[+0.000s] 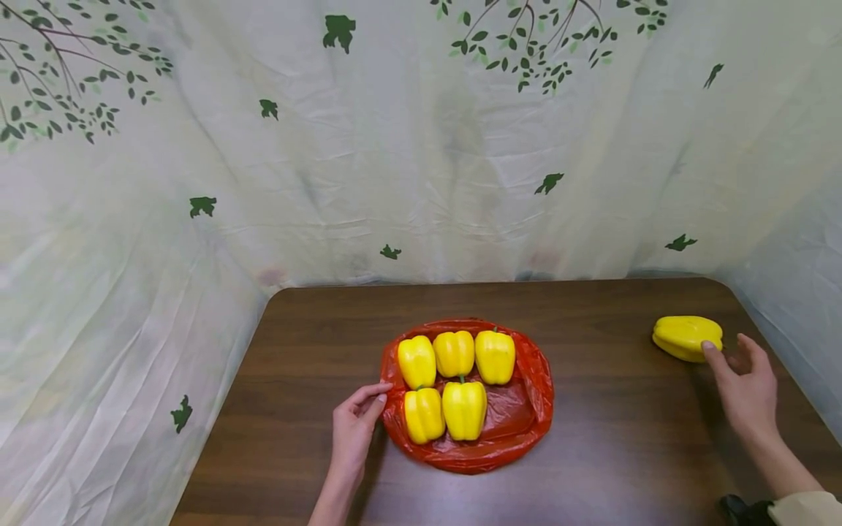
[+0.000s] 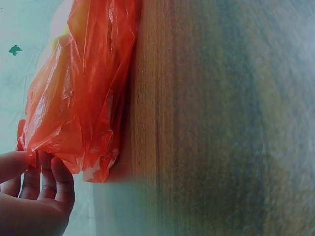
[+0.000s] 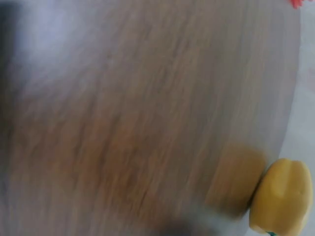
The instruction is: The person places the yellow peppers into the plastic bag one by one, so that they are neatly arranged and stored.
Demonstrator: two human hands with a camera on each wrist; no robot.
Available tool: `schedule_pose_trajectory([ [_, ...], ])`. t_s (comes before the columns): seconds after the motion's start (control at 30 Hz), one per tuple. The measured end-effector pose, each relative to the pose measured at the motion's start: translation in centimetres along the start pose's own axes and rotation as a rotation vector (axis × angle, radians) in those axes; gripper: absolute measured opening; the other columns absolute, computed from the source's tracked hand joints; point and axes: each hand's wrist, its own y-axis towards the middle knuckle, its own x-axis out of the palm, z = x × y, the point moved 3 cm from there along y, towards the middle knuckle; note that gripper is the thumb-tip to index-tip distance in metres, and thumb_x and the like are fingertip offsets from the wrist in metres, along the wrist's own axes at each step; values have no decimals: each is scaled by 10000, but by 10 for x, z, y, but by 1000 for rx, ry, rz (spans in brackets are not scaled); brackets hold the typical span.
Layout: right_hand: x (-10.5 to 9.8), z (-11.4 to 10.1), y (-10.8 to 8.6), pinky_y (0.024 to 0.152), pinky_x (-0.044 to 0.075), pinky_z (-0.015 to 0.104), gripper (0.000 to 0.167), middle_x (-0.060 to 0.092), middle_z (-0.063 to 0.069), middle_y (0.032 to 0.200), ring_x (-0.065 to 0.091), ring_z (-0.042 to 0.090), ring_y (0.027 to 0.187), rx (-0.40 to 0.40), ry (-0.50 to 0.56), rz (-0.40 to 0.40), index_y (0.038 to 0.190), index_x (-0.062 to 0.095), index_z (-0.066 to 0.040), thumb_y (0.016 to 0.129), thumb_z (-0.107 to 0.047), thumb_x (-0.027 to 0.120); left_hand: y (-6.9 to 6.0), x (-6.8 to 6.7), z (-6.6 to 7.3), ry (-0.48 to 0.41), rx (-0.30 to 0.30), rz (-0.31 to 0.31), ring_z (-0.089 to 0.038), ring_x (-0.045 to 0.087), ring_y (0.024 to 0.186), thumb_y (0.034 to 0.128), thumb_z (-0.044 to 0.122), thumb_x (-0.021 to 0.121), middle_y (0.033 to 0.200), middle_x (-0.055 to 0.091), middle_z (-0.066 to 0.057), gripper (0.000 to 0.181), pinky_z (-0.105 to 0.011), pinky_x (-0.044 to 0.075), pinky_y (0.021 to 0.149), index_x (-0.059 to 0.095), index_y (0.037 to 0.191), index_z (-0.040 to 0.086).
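Observation:
Several yellow bell peppers (image 1: 464,410) lie in two rows in a red plastic bag (image 1: 520,446), whose rim is rolled open on the table. At the bag's left edge, my left hand (image 1: 355,427) pinches the rim. The left wrist view shows thumb and fingers on the crinkled red plastic (image 2: 59,123). Far to the right, a single yellow bell pepper (image 1: 684,336) lies on its side. My right hand (image 1: 746,391) is at its near right end, fingers spread and thumb overlapping it; contact is unclear. In the right wrist view that pepper (image 3: 283,196) shows at lower right.
A brown wooden table (image 1: 296,409) carries everything. Behind it and at both sides hangs a pale curtain (image 1: 421,146) printed with green leaves. Inside the bag, bare red plastic shows at the front right, beside the peppers.

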Motion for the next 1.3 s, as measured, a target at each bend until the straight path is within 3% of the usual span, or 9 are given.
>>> schedule_pose_trajectory([
  [0.2, 5, -1, 5, 1115, 238, 551, 859, 84, 213, 1612, 219, 453, 1413, 70, 53, -48, 1570, 90, -48, 975, -511, 501, -1, -1, 0, 10, -13, 3, -207, 651, 986, 940, -9, 611, 1166, 652, -159, 208, -252, 516, 871, 700, 1127, -30],
  [0.43, 10, -3, 14, 1143, 214, 507, 864, 115, 178, 1617, 153, 367, 1454, 109, 104, -45, 1573, 148, -73, 954, -550, 517, 0, -1, -2, 18, -4, -10, -206, 648, 968, 936, -7, 619, 1164, 647, -162, 205, -255, 520, 864, 699, 1123, -32],
  [0.73, 13, -1, 22, 1119, 244, 545, 872, 126, 232, 1599, 212, 431, 1404, 154, 68, -54, 1570, 118, -46, 962, -546, 495, -1, -1, -3, 21, -13, -16, -208, 646, 960, 935, -2, 625, 1153, 651, -162, 210, -256, 521, 864, 697, 1130, -30],
  [1.17, 18, -10, 21, 1104, 255, 567, 755, 224, 262, 1564, 257, 454, 1374, -1, -21, -47, 1546, 210, -8, 994, -440, 489, -1, 1, -1, 19, -3, -24, -205, 642, 965, 937, -4, 621, 1155, 648, -163, 208, -255, 522, 860, 696, 1129, -34],
  [1.3, 21, -13, 20, 1094, 295, 516, 734, 253, 269, 1550, 292, 448, 1333, -34, -37, -39, 1541, 224, -3, 997, -416, 493, 0, 0, -1, 26, 0, -22, -208, 638, 966, 938, 0, 621, 1156, 649, -160, 208, -254, 522, 859, 697, 1129, -29],
])
